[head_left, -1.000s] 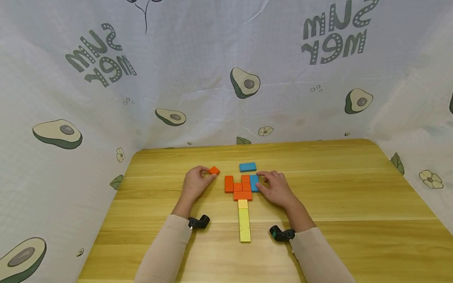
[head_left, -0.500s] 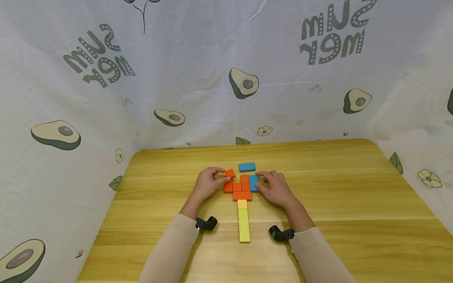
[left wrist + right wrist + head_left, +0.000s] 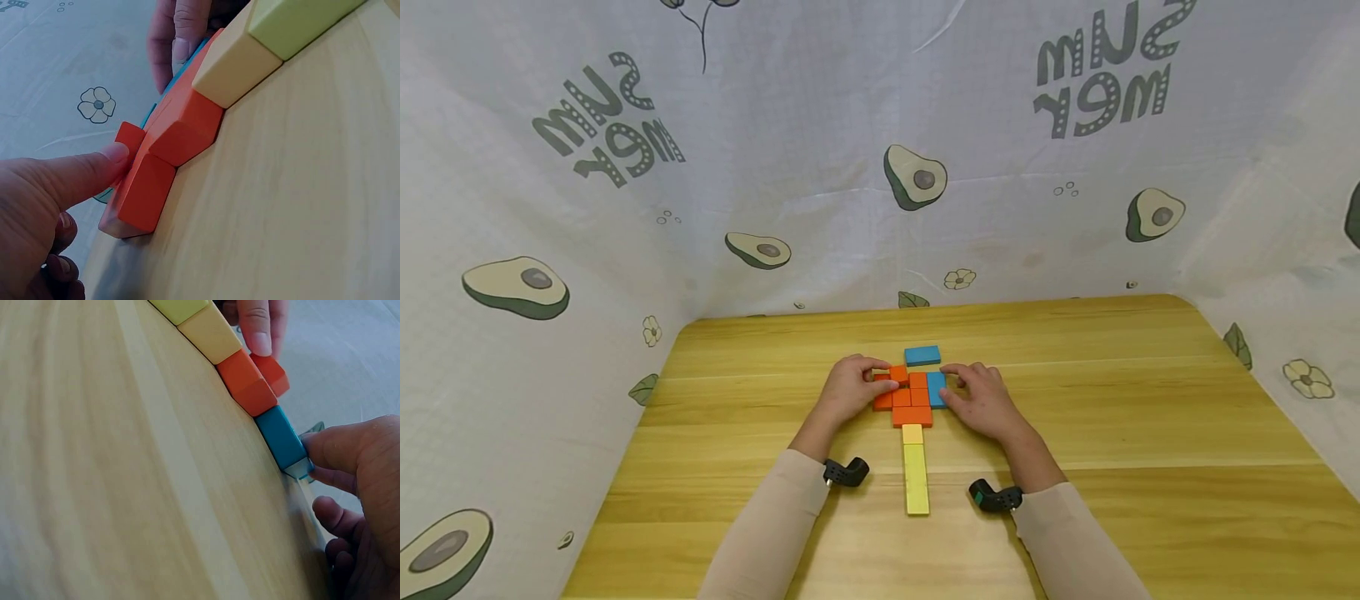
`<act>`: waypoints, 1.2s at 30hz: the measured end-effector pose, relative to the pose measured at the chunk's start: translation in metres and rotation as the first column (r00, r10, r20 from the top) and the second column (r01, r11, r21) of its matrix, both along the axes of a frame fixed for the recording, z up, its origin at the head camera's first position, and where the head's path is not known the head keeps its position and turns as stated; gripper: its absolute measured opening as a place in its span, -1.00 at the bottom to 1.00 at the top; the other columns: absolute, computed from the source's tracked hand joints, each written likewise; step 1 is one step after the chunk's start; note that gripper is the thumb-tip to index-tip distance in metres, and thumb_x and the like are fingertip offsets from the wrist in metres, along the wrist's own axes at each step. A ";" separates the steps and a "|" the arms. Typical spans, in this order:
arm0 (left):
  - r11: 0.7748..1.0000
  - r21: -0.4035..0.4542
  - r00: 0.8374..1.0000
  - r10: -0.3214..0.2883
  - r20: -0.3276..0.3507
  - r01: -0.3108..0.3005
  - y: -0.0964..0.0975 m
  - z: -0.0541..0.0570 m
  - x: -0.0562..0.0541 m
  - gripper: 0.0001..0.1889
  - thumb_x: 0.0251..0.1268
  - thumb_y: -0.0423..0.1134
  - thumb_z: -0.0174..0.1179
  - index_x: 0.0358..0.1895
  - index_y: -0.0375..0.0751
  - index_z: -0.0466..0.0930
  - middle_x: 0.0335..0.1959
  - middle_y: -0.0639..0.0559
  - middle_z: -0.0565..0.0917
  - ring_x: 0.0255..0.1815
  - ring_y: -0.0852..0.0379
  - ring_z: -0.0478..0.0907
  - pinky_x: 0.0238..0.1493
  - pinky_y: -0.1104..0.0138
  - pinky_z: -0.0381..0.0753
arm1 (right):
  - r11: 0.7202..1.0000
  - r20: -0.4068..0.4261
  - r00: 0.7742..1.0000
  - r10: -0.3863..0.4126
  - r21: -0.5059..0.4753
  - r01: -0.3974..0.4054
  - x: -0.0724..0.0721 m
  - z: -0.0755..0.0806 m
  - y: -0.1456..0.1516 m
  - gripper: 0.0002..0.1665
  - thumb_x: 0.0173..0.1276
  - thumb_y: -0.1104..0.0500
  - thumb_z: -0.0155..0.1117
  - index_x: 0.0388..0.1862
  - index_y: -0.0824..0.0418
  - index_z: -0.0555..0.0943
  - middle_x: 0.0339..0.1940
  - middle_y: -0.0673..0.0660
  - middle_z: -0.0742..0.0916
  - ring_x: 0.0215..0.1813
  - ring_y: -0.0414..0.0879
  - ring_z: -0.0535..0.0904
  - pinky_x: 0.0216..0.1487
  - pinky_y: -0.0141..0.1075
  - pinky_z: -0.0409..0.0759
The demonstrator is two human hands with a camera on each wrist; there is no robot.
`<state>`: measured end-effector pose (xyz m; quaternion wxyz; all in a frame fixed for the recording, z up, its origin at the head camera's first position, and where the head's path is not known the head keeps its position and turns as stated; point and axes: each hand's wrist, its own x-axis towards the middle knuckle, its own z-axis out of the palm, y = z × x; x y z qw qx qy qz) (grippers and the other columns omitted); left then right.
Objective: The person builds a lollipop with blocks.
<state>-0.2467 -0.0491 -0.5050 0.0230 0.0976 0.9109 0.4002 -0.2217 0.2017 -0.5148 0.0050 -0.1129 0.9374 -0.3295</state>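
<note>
My left hand [image 3: 850, 390] pinches a small orange block [image 3: 898, 374] between thumb and fingers. The block is raised above the orange cluster, behind a square orange block [image 3: 901, 397] and beside the upright orange block [image 3: 882, 402] on the left. In the left wrist view the thumb presses on the held block [image 3: 129, 135]. My right hand [image 3: 985, 402] holds the blue block [image 3: 936, 390] at the cluster's right side; the right wrist view has the thumb against that blue block [image 3: 279, 434]. A wide orange block [image 3: 912, 417] lies at the cluster's front.
A second blue block [image 3: 922, 356] lies apart behind the cluster. From the wide orange block, a pale yellow block [image 3: 912, 434] and a long yellow-green block [image 3: 916, 479] run toward the person. A patterned cloth [image 3: 820, 183] hangs around the wooden table [image 3: 1112, 392].
My left hand has carried the small orange block rightward from left of the cluster to over the gap at its back. My right hand has stayed by the blue block.
</note>
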 end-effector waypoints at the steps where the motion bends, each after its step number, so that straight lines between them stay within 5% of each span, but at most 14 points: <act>1: 1.000 -0.009 1.000 -0.001 0.000 0.001 0.000 0.000 0.000 -0.61 0.23 -0.03 0.47 0.08 -0.09 0.78 -0.47 0.06 0.45 -0.44 0.16 0.35 -0.33 0.35 0.34 | 1.000 0.001 1.000 -0.001 0.000 0.001 0.000 0.000 0.000 -0.50 0.47 0.01 0.30 0.32 0.11 0.57 -0.13 0.17 0.58 0.01 0.11 0.34 -0.03 -0.09 0.30; 13: 0.997 -0.075 1.000 -0.021 0.009 0.021 0.003 0.001 0.001 -0.63 0.25 0.05 0.44 0.03 -0.04 0.79 -0.38 0.04 0.49 -0.37 0.12 0.40 -0.33 0.33 0.33 | 1.000 0.012 1.000 -0.004 0.008 0.004 -0.001 -0.001 0.000 -0.50 0.48 0.02 0.29 0.34 0.10 0.56 -0.11 0.17 0.58 0.04 0.12 0.35 -0.02 -0.07 0.32; 22: 0.993 -0.107 0.998 -0.048 -0.035 0.044 0.008 0.002 -0.001 -0.60 0.40 0.08 0.29 0.19 0.03 0.72 -0.33 0.03 0.47 -0.38 0.11 0.36 -0.32 0.31 0.30 | 1.000 -0.007 1.000 0.009 0.016 -0.009 -0.002 -0.004 0.002 -0.50 0.47 0.01 0.30 0.33 0.10 0.57 -0.12 0.17 0.59 0.00 0.11 0.36 -0.04 -0.09 0.31; 36: 0.990 -0.140 0.999 -0.039 -0.038 0.033 0.011 -0.001 -0.002 -0.70 0.40 0.04 0.31 0.05 0.02 0.77 -0.26 0.02 0.50 -0.34 0.10 0.37 -0.30 0.32 0.32 | 1.000 0.003 1.000 0.012 0.012 -0.012 -0.003 -0.003 0.001 -0.50 0.48 0.01 0.29 0.34 0.10 0.56 -0.10 0.18 0.59 0.00 0.11 0.35 -0.07 -0.11 0.30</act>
